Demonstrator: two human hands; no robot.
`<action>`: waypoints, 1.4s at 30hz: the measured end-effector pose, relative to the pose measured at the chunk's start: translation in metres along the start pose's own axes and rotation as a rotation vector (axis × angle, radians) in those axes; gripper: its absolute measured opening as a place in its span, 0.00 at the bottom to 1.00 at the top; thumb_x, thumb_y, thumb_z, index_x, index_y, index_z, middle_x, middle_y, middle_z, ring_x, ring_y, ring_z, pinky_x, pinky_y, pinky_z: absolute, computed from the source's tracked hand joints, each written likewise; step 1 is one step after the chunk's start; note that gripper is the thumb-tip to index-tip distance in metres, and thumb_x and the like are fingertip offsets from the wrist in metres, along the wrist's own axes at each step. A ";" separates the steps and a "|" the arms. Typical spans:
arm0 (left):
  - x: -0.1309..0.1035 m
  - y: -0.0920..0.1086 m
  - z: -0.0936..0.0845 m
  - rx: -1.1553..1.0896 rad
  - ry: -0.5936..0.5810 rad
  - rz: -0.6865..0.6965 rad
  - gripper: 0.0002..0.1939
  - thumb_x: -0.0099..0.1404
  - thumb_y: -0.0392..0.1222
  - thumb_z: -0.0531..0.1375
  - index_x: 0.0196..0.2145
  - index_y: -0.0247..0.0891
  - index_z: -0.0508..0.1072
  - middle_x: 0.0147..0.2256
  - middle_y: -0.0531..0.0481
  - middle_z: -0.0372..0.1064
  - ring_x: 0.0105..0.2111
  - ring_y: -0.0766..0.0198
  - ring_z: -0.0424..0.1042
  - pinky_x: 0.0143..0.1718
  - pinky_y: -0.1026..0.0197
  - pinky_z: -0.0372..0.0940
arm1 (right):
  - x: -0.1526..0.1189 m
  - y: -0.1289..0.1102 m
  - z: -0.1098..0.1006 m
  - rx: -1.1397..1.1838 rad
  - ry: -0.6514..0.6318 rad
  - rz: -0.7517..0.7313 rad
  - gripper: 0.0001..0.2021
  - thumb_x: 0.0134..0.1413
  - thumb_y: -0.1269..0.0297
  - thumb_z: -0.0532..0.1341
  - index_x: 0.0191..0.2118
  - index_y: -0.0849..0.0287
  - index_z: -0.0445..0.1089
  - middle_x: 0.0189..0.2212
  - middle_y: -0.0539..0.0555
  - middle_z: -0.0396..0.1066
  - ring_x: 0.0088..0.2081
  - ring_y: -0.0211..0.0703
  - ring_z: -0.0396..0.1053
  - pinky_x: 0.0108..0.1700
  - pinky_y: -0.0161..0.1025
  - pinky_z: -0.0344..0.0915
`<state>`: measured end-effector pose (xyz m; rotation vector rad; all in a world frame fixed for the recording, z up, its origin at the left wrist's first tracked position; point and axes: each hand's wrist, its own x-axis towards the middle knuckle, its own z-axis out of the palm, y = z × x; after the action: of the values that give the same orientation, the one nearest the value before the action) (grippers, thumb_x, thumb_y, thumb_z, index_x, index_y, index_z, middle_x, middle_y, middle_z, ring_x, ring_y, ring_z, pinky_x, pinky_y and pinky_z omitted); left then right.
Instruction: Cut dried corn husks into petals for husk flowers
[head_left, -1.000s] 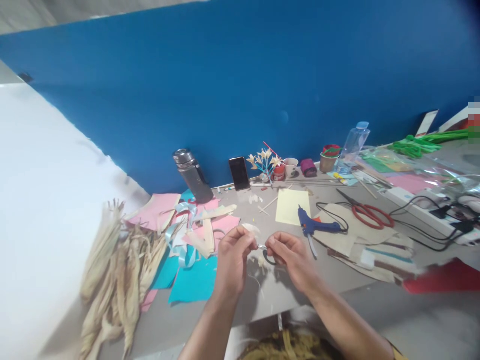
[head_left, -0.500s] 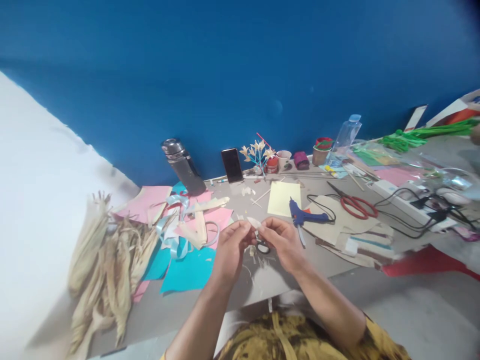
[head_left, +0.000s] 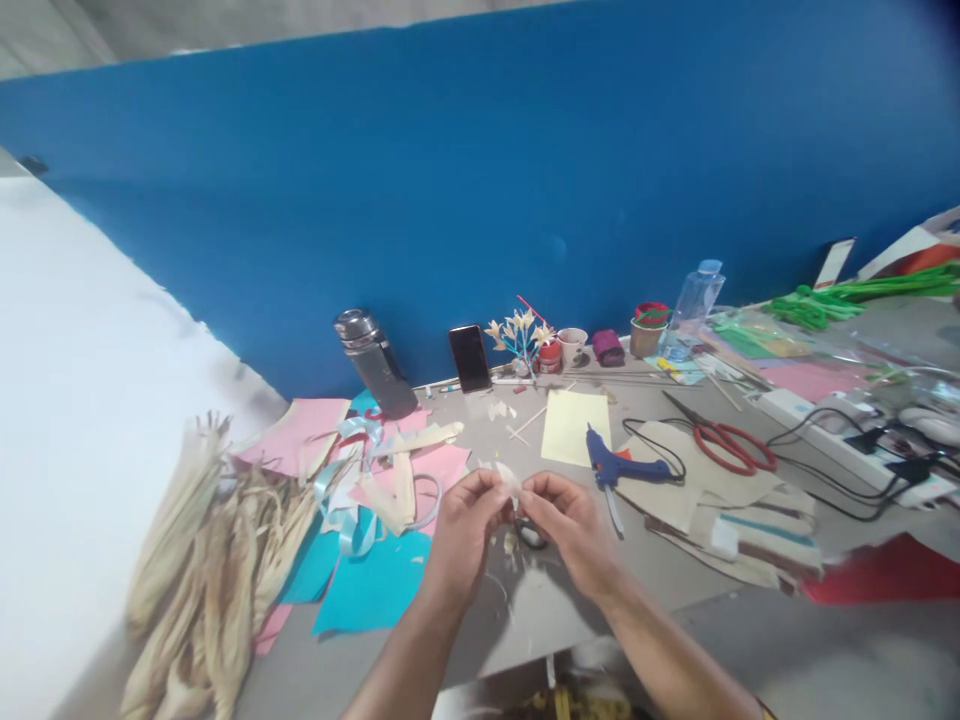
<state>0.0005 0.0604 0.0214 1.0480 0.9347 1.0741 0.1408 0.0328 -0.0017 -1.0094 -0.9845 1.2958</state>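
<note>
Both hands meet over the grey table (head_left: 487,620), pinching one small pale husk piece (head_left: 508,476) between them. My left hand (head_left: 469,520) has thumb and fingers closed on its left side. My right hand (head_left: 566,515) grips it from the right, fingertips nearly touching the left ones. Under the hands lies a pair of small scissors with a dark handle (head_left: 531,535), partly hidden, among pale scraps (head_left: 511,545). A yellow paper sheet (head_left: 576,428) and a blue glue gun (head_left: 626,465) lie just beyond and right of my right hand.
Dried husks (head_left: 217,590), pink paper (head_left: 296,437) and teal paper (head_left: 375,585) lie left. A flask (head_left: 376,365), phone (head_left: 469,358) and pale flowers (head_left: 521,333) stand behind. Red-handled scissors (head_left: 726,447), a power strip (head_left: 825,435) and a plastic bottle (head_left: 694,312) are right.
The view has tilted up, so the table items sit lower in the picture. My fingertips have come closer together around the husk piece, which now points more upright.
</note>
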 end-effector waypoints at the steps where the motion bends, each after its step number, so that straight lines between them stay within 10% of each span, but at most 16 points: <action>1: 0.002 0.004 -0.002 0.014 0.002 -0.001 0.09 0.58 0.42 0.64 0.25 0.36 0.70 0.23 0.53 0.66 0.26 0.66 0.65 0.33 0.63 0.60 | 0.001 0.001 -0.001 -0.004 -0.005 -0.002 0.18 0.53 0.49 0.66 0.30 0.61 0.71 0.22 0.49 0.64 0.22 0.32 0.52 0.24 0.33 0.47; 15: 0.009 0.014 -0.001 -0.032 0.018 -0.018 0.09 0.56 0.43 0.66 0.28 0.34 0.75 0.25 0.51 0.68 0.26 0.67 0.66 0.32 0.63 0.61 | 0.019 0.000 0.005 0.223 -0.045 0.067 0.16 0.49 0.54 0.69 0.26 0.60 0.67 0.19 0.46 0.62 0.19 0.29 0.47 0.21 0.31 0.41; 28: 0.003 0.009 0.013 -0.181 -0.075 -0.142 0.04 0.54 0.38 0.64 0.26 0.35 0.74 0.33 0.48 0.71 0.34 0.65 0.71 0.37 0.65 0.66 | 0.017 0.001 0.000 0.856 -0.449 0.515 0.10 0.46 0.67 0.69 0.30 0.62 0.67 0.22 0.44 0.58 0.19 0.26 0.42 0.20 0.24 0.39; 42: 0.001 0.008 0.011 -0.130 -0.060 -0.097 0.07 0.54 0.39 0.66 0.25 0.35 0.72 0.28 0.52 0.70 0.20 0.73 0.63 0.24 0.68 0.60 | 0.010 0.004 0.001 0.496 -0.296 0.414 0.14 0.45 0.59 0.70 0.28 0.63 0.68 0.22 0.48 0.65 0.18 0.27 0.47 0.20 0.28 0.39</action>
<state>0.0094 0.0602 0.0314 0.9145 0.8479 1.0042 0.1387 0.0432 -0.0051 -0.6592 -0.6265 1.9591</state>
